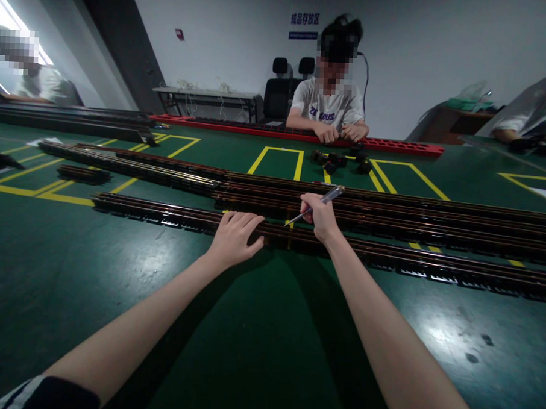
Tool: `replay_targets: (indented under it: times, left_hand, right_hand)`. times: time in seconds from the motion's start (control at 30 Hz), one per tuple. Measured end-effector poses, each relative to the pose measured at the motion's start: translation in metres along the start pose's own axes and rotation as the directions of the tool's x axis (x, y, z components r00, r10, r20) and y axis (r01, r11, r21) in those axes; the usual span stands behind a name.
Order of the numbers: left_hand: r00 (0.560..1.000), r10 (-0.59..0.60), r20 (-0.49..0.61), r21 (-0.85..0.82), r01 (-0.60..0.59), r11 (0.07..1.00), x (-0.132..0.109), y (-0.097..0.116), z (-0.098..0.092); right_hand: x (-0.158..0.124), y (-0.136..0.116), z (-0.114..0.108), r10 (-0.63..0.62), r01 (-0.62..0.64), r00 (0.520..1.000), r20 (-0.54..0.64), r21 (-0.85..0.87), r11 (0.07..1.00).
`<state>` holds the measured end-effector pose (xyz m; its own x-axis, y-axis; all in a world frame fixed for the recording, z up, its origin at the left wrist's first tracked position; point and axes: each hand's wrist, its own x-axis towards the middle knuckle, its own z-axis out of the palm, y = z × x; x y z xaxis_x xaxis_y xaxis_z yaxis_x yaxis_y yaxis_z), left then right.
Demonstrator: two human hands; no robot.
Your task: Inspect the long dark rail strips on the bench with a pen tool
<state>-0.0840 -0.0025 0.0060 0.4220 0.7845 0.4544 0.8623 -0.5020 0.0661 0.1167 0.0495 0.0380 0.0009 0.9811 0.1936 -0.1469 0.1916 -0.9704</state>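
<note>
Across one green table (70,292), the nearest of several long dark rails (388,258) lay under two hands: the left hand (235,236) rested spread flat on it, and the right hand (320,218) gripped one slim metal tool (324,199), its tip at that rail.

A long dark rail (164,215), ribbed with small clips, lies flat across the green table (257,348), running left to right. A slim silver pen-like tool (333,195) slants above it, tip pointing down-left onto the rail.
</note>
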Motion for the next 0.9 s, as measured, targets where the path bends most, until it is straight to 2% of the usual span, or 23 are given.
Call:
replay_targets:
  times: [0.9]
  left_hand:
    - [0.999,0.02,-0.042,0.055,-0.018,0.998,-0.0004,-0.0003,0.0029]
  right_hand:
    - [-0.0005,0.0016,-0.0002,-0.025,0.025,1.0,0.012,-0.013,1.0]
